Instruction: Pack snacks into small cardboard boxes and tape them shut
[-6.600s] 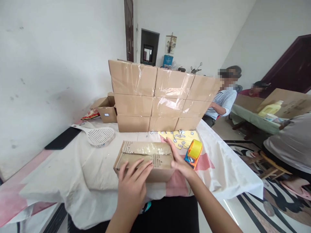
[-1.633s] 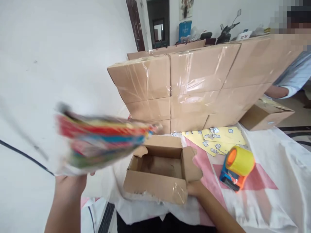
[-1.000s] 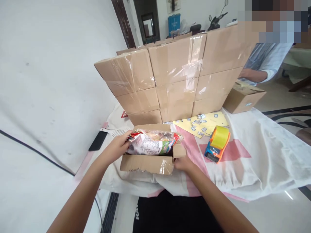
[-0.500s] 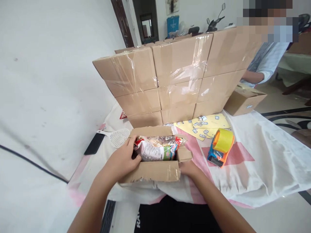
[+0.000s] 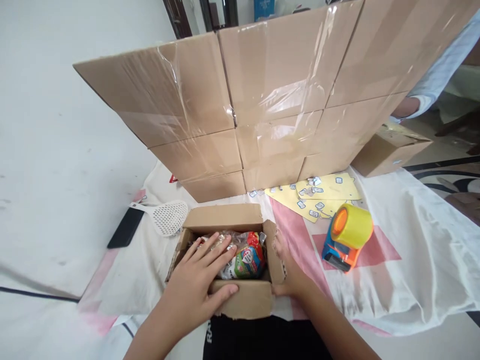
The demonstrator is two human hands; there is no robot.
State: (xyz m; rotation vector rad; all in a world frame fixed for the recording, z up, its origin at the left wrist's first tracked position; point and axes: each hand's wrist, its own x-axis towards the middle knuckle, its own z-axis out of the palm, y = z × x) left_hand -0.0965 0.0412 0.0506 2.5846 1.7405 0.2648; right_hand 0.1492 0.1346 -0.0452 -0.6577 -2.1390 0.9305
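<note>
At the lower middle of the frame our left hand (image 5: 198,282) lies flat, fingers spread, pressing the snack packets (image 5: 242,255) down inside the open carton (image 5: 225,218), gripping nothing. Just right of it, our right hand (image 5: 288,277) braces the carton's right flap, its fingers partly hidden. We judge the filling done; the flaps stand open, unsealed. Further right, the tape dispenser (image 5: 347,237) rests untouched on the bench (image 5: 405,260).
</note>
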